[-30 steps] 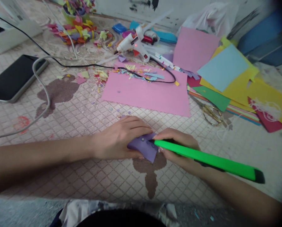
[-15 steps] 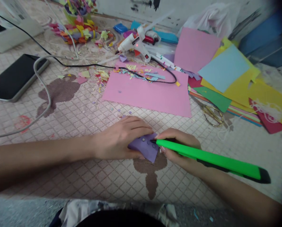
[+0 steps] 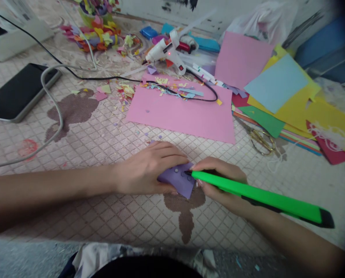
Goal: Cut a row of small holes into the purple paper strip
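Note:
A piece of purple paper (image 3: 180, 184) with a few small round marks lies under my left hand (image 3: 151, 168). The fingers and thumb of that hand grip it from the left and cover part of it. My right hand (image 3: 223, 177) is closed around a bright green utility knife (image 3: 253, 191) with a black end. The knife's dark tip meets the purple paper beside the round marks. Its body slants down to the right across my right wrist.
Beyond my hands lies a pink sheet (image 3: 184, 116) with paper scraps and a black cable. A white glue gun (image 3: 168, 52) rests behind it. Gold-handled scissors (image 3: 261, 141) and stacked coloured paper (image 3: 276, 85) are right; a phone (image 3: 16, 92) is left.
The view has shifted very slightly. Both hands keep their hold, and the knife tip stays at nearly the same spot on the purple paper.

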Demonstrator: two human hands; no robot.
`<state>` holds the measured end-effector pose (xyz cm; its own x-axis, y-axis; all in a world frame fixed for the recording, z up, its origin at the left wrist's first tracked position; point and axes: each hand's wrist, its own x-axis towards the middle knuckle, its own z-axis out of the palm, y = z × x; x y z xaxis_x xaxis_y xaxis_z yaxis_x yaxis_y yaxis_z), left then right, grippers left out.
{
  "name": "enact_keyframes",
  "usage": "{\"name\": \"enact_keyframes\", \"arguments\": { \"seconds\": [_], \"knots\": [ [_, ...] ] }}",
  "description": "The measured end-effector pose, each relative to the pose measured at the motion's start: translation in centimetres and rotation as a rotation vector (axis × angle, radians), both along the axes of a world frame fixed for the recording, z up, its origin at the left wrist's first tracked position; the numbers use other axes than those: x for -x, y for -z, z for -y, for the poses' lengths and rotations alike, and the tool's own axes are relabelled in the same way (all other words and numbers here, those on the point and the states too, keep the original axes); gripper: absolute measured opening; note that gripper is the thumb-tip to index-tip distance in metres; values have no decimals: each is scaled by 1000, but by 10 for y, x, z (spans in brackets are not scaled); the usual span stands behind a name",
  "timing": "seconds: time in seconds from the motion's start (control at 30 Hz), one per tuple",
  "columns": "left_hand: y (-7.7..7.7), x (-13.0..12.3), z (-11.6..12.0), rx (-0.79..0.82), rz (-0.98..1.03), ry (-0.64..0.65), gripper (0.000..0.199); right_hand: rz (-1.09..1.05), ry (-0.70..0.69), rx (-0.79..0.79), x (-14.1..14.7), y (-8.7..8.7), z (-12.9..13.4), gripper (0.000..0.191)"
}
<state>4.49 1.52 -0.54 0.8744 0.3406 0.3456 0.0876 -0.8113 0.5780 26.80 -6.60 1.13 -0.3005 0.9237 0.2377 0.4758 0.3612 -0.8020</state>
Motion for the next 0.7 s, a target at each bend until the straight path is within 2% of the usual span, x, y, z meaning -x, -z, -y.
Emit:
{"name": "enact_keyframes", "arguments": {
  "seconds": [0.17, 0.33, 0.47, 0.7],
  "knots": [
    [-1, -1, 0, -2, -3, -9, 57, 7, -9, -6, -1, 2, 2, 21],
    [-2, -1, 0, 10, -7, -3, 55, 26, 0, 75, -1, 3, 2, 22],
    [-1, 0, 1, 2, -2, -11, 55, -11, -26, 15, 1, 1, 1, 23],
    [0, 0, 2, -20, -3, -37, 57, -26, 72, 5, 2, -3, 1, 19]
  ]
}}
